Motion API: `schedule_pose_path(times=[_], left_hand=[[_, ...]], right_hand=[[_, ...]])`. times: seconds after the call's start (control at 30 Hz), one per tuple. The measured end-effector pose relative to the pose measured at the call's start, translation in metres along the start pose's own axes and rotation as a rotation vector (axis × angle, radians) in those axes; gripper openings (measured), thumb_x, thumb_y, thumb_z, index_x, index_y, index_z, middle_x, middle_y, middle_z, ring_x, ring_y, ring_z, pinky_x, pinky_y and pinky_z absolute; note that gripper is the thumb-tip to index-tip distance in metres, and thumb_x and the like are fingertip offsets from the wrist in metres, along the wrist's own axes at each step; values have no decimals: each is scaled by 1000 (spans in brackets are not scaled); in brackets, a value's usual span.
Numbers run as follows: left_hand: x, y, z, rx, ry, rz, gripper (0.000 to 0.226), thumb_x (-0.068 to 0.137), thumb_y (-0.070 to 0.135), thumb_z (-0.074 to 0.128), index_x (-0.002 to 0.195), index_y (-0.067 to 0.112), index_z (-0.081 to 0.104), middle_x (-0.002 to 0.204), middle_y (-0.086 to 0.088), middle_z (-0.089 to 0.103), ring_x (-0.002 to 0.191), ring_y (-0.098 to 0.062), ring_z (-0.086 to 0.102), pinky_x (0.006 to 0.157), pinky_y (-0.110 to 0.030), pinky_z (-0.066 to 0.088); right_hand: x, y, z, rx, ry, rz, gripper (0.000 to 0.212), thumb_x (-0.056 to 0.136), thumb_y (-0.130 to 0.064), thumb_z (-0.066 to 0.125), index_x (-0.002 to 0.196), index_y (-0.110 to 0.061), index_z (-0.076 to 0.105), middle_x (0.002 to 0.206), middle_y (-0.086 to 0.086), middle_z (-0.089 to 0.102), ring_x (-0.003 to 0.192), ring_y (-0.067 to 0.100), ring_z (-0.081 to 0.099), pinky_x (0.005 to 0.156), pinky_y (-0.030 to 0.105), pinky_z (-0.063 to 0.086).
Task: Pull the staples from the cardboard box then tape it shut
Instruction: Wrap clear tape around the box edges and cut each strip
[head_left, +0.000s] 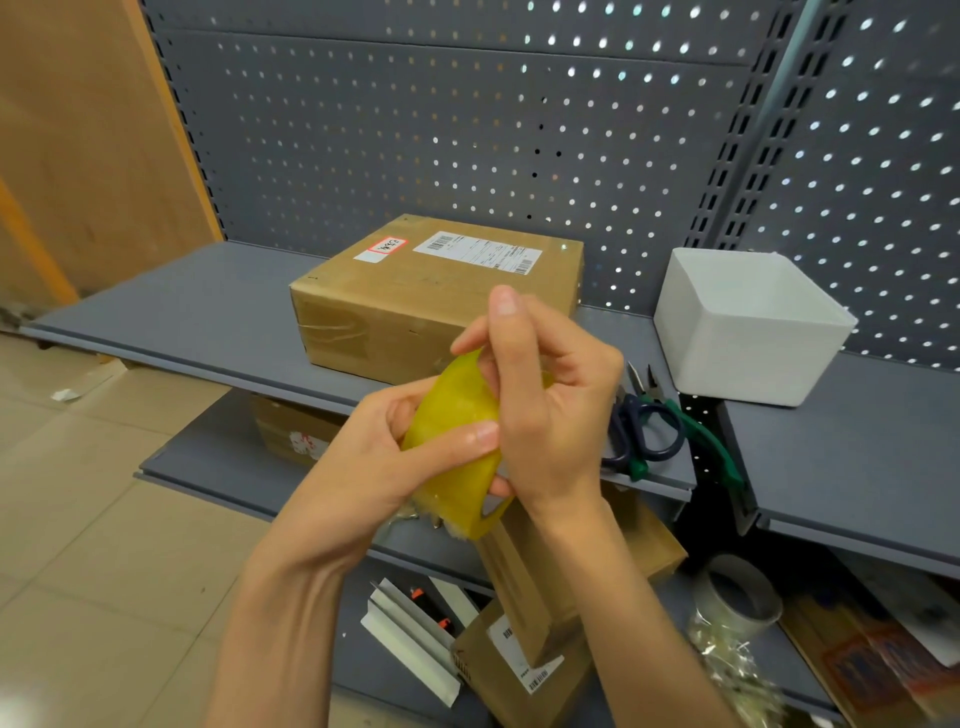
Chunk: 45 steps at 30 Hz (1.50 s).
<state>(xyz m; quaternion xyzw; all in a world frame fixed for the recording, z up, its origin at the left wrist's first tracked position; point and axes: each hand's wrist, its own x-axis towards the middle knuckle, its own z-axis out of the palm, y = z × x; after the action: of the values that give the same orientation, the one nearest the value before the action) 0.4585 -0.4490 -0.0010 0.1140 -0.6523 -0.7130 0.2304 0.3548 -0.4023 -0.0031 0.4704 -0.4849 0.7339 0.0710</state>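
Two hands meet in front of the shelf edge, both wrapped around a yellowish roll of packing tape (457, 441) held in the air, apart from every surface. The left hand (384, 457) grips the roll from the left, thumb laid across its outer face; the right hand (545, 405) closes on it from the right, fingers curled over the rim and one finger raised. Crumpled loose tape hangs at the roll's lower edge. The cardboard box (415, 296) sits on the grey shelf (182, 312) behind the hands, flaps down, two labels on its top, its near face close to the shelf's front lip and its back near the pegboard (415, 130). Left of the box the shelf lies bare out to its end. To the right, blue-handled scissors (644, 431) and green-handled pliers (696, 441) lie by the shelf's front right corner, beside a white bin (748, 332) on the neighbouring shelf. Lower shelves carry boxes and another tape roll (737, 597).
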Motion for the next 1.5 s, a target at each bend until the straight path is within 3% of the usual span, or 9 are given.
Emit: schedule_pose_path(times=[0.13, 0.33, 0.5, 0.6, 0.9, 1.13, 1.23, 1.3, 1.5], left_hand=[[-1, 1, -2, 28, -33, 13, 12, 71, 20, 69, 81, 23, 74, 68, -4, 71, 57, -14, 68, 56, -21, 54], [-5, 2, -8, 29, -127, -20, 29, 67, 16, 65, 94, 25, 72, 82, -6, 74, 71, -18, 72, 63, -24, 56], [-5, 1, -7, -4, -162, -28, 31, 70, 15, 63, 99, 25, 71, 87, -6, 74, 76, -20, 72, 66, -26, 56], [-4, 1, -5, -22, -157, -29, 31, 70, 15, 62, 99, 23, 72, 87, -7, 74, 75, -21, 72, 65, -26, 56], [-1, 1, 0, -121, -66, -30, 21, 66, 17, 63, 82, 16, 75, 75, -7, 73, 63, -17, 70, 56, -23, 54], [-3, -1, -9, -128, -147, -14, 33, 64, 17, 74, 98, 14, 73, 92, -10, 74, 81, -23, 72, 67, -29, 57], [-2, -3, -16, -138, -62, -13, 43, 60, 20, 79, 102, 13, 72, 95, -12, 73, 83, -23, 72, 66, -28, 57], [-2, -2, -18, -149, -26, -17, 49, 59, 25, 81, 105, 13, 71, 98, -14, 73, 85, -24, 71, 66, -28, 57], [-3, 0, -10, -197, 118, -93, 29, 56, 33, 72, 79, 16, 77, 76, -8, 73, 56, -14, 67, 51, -23, 53]], right_hand=[[-1, 0, 3, 14, 106, -12, 46, 91, -23, 45, 50, -4, 56, 48, -17, 43, 45, 2, 41, 52, 18, 32], [1, 1, 0, 91, 211, 73, 47, 90, -29, 45, 48, -12, 59, 42, -12, 50, 42, 3, 45, 50, 18, 34], [4, -1, -4, 115, 179, 90, 43, 92, -23, 46, 52, -15, 57, 43, -14, 45, 43, 2, 40, 50, 17, 30], [6, -4, -5, 142, 174, 110, 42, 95, -16, 44, 56, -12, 59, 41, 1, 38, 41, 6, 34, 46, 20, 27], [1, -10, -7, 98, 3, 31, 42, 90, -25, 45, 54, -11, 60, 45, -19, 46, 43, 2, 45, 52, 15, 32], [6, -9, -13, 74, -121, 126, 24, 83, -23, 60, 61, -16, 59, 52, -9, 54, 54, 5, 46, 55, 22, 37], [7, -8, -22, 60, -284, 191, 7, 77, -12, 69, 76, -14, 63, 68, 3, 59, 67, 6, 53, 59, 25, 45], [8, -8, -24, 65, -366, 226, 14, 76, -8, 69, 84, -17, 62, 75, 1, 58, 73, 4, 54, 56, 26, 48], [15, -10, -27, 158, -484, 214, 20, 79, 4, 67, 88, -12, 58, 74, 5, 53, 73, 6, 52, 62, 13, 45]])
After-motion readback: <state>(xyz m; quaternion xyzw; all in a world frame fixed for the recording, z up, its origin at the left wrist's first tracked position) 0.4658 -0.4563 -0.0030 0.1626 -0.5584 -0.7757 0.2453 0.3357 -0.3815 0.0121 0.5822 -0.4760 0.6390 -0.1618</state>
